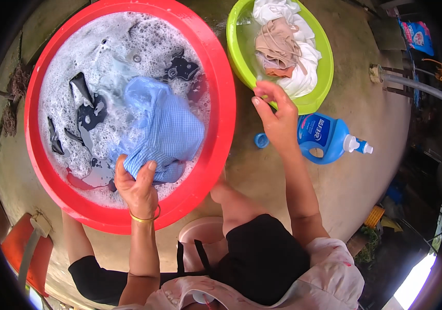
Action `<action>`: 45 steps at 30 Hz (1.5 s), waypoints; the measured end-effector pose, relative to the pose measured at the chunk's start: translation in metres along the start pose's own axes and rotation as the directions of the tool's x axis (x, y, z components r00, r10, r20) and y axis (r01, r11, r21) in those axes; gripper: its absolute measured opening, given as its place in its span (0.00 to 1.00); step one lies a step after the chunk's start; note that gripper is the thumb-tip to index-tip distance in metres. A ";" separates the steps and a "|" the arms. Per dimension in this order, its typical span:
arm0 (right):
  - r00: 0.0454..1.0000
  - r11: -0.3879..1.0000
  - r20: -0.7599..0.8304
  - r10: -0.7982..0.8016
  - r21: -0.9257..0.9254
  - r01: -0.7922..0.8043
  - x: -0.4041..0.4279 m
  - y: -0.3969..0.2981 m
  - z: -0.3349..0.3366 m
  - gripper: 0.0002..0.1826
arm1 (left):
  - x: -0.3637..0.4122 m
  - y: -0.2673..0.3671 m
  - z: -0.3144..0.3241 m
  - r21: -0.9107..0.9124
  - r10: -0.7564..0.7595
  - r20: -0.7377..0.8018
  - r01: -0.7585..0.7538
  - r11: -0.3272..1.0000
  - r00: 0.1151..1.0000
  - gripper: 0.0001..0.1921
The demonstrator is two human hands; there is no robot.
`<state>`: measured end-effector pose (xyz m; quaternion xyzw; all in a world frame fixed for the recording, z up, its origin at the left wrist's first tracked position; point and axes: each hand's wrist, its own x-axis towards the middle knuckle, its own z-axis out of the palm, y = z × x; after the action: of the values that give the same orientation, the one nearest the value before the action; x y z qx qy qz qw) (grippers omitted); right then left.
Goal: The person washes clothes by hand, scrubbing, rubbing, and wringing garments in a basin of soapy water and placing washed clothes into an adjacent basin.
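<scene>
A blue checked cloth garment [166, 124] lies partly in the foamy water of a large red basin [225, 97]. My left hand [137, 190], with a gold bangle at the wrist, pinches the garment's lower edge between thumb and fingers. Dark cloth [182, 68] shows through the suds in several places. My right hand [279, 116] is raised beside the near rim of a green basin [323, 93], its thumb and fingers apart with nothing between them. That basin holds white cloth [306, 73] and a beige garment [277, 42] with thin straps.
A blue detergent bottle [323, 135] lies on the concrete floor right of my right forearm, with a small blue cap [261, 140] nearby. A pale pink stool [201, 236] is between my legs. A grey pipe [422, 87] and a blue-and-pink packet [416, 37] are at the right.
</scene>
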<state>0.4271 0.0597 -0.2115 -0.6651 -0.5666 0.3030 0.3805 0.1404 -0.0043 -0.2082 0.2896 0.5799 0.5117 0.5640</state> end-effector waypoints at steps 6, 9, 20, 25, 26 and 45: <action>0.754 0.746 -0.030 0.656 0.177 -0.642 -0.148 0.144 -0.010 0.11 | 0.012 -0.024 0.033 0.081 -0.118 0.014 0.116 0.990 0.993 0.21; 0.610 0.618 -0.107 0.786 0.077 -0.783 -0.177 0.199 0.004 0.14 | 0.011 -0.031 0.037 0.016 -0.225 0.087 0.224 0.974 0.970 0.28; 0.584 0.591 -0.118 0.803 0.036 -0.806 -0.156 0.198 0.065 0.19 | 0.009 -0.020 0.052 -0.241 -0.320 0.220 0.369 0.898 0.922 0.33; 0.555 0.560 -0.084 0.828 0.200 -0.804 -0.144 0.179 0.071 0.18 | 0.010 -0.020 0.062 -0.343 -0.371 0.296 0.461 0.819 0.880 0.35; 0.544 0.532 -0.066 0.836 0.337 -0.777 -0.145 0.177 0.066 0.18 | 0.010 -0.019 0.065 -0.360 -0.380 0.316 0.481 0.799 0.869 0.35; 0.956 0.964 0.197 -0.216 -0.113 0.241 -0.020 -0.004 0.101 0.02 | 0.005 -0.034 0.058 -0.294 -0.396 0.315 0.485 0.823 0.862 0.39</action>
<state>0.3371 0.0566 -0.2619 -0.5887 -0.6917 0.2773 0.3132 0.2024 0.0050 -0.2320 0.0971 0.4537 0.4256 0.7769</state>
